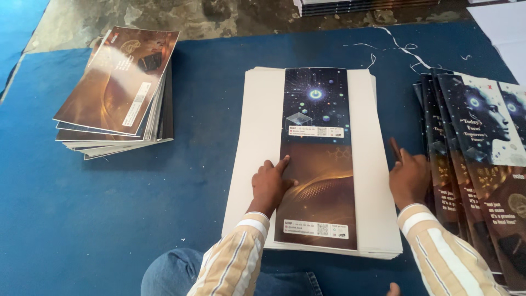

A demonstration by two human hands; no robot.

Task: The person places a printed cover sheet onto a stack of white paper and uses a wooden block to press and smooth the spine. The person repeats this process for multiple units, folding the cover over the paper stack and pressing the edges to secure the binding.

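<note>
Index finger of left hand extended, remaining fingers curled, pressing on printed strip lying along the middle of white sheet stack. Right hand resting loosely open, gripping nothing, at 3 o'clock edge of that stack, beside fanned covers. Finished pile sitting at 10 o'clock; fanned covers apparently remaining.

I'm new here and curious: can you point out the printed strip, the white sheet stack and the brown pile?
printed strip (319, 159), head view, its middle.
white sheet stack (257, 142), head view, bare left part.
brown pile (118, 82), head view, top cover.
</note>
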